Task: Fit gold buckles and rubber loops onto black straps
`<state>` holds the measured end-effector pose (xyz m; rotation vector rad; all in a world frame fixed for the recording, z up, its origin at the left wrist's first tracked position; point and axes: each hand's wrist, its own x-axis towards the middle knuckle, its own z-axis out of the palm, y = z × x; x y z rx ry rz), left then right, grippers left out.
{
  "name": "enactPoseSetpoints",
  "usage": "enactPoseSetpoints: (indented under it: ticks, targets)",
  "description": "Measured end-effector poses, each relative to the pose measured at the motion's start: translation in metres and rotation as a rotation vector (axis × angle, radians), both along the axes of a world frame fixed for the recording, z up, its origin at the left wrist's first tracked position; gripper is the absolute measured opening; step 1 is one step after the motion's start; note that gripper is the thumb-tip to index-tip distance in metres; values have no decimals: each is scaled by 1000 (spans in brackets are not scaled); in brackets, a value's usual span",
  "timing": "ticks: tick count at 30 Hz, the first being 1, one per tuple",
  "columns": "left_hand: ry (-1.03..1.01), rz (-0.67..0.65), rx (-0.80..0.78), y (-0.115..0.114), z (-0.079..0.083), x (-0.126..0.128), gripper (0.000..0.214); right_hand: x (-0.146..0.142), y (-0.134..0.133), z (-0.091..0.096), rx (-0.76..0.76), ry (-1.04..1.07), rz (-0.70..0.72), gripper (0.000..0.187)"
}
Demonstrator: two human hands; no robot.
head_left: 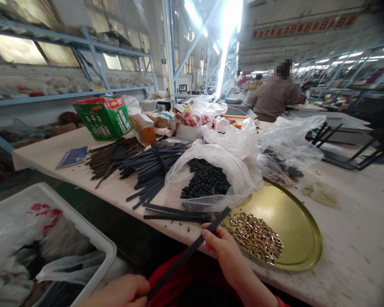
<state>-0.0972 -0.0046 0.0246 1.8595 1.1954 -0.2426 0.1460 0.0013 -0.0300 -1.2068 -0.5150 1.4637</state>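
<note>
Both my hands hold one long black strap (188, 251) slanted over the table's near edge. My left hand (124, 292) grips its lower end at the bottom of the view. My right hand (222, 249) pinches it near the upper end, beside a round brass tray (294, 238) that carries a heap of small gold metal buckles (256, 236). Two more black straps (176, 213) lie flat on the table just beyond my right hand. A clear plastic bag of small black pieces (206, 179) sits behind them.
Piles of black straps (147, 164) cover the table's middle, with a green carton (104, 117), an orange box (145, 130) and more plastic bags (288, 140) behind. A white bin (51, 247) stands at lower left. A person in brown (273, 100) sits at a far table.
</note>
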Motion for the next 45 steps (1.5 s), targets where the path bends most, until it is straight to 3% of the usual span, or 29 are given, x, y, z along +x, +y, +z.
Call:
enactPoseSetpoints:
  ticks: [3,6,9,11,15,21,31,37,45]
  targets:
    - [-132,67,-114,5,-1,3,23,-14,0,-2,-7,27,79,39]
    - [-468,224,-236,18,-11,42,50,-30,-4,-5,-12,133,193,40]
    - [-525,288,-280,31,-20,78,42,-30,-9,-9,-8,179,246,40]
    - [-479,244,-263,36,-24,88,32,-20,-11,-10,-17,139,164,38]
    - [-382,174,-248,38,-26,87,26,-5,-10,-12,-63,47,-24,42]
    - [-387,252,-386,40,-33,104,16,-13,-10,-21,-119,-49,39,46]
    - [-426,267,-401,49,-39,105,20,17,-3,-25,-64,-247,38,54]
    - [-482,327,-414,45,-48,115,16,12,-5,-26,-98,-233,5,54]
    - [-525,315,-403,41,-41,110,16,11,-7,-34,-42,-183,81,44]
